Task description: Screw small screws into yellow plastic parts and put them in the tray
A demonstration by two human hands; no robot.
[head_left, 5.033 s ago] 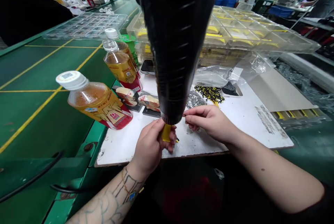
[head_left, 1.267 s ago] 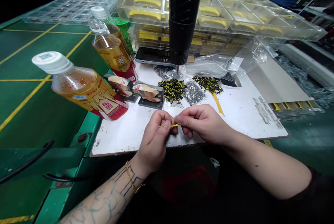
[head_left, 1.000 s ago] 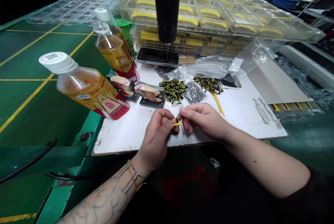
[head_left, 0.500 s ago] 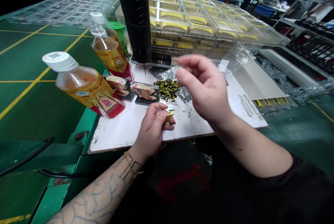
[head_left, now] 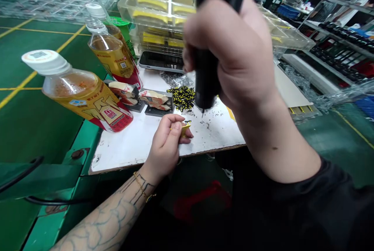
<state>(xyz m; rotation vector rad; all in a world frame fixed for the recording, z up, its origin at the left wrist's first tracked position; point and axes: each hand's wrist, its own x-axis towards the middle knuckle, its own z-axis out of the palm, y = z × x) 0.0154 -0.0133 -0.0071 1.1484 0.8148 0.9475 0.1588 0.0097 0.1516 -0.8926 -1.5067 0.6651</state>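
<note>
My right hand (head_left: 233, 48) is wrapped around the body of a black electric screwdriver (head_left: 206, 87), which hangs from above. Its thin bit points down just over the white work board (head_left: 131, 147), among scattered tiny black specks (head_left: 214, 120). My left hand (head_left: 165, 142) pinches a small yellow part (head_left: 185, 128) between thumb and fingers, near the bottom of the board. Part of it is hidden by those fingers. A heap of small black-and-yellow pieces (head_left: 182, 98) lies beyond the left hand, and my right hand hides whatever lies to its right.
Two tea bottles (head_left: 78, 91) (head_left: 109, 56) lie or stand left of the board, beside snack packets (head_left: 153, 99) on a dark block. A phone (head_left: 159, 60) lies behind the heap. Stacked clear trays with yellow items (head_left: 154, 5) rise beyond it. A green mat (head_left: 37, 126) spreads left.
My right hand has come down from the air and closed around the screwdriver, bringing its bit low over the board. The left hand still holds the yellow part, and the view has swung slightly.
</note>
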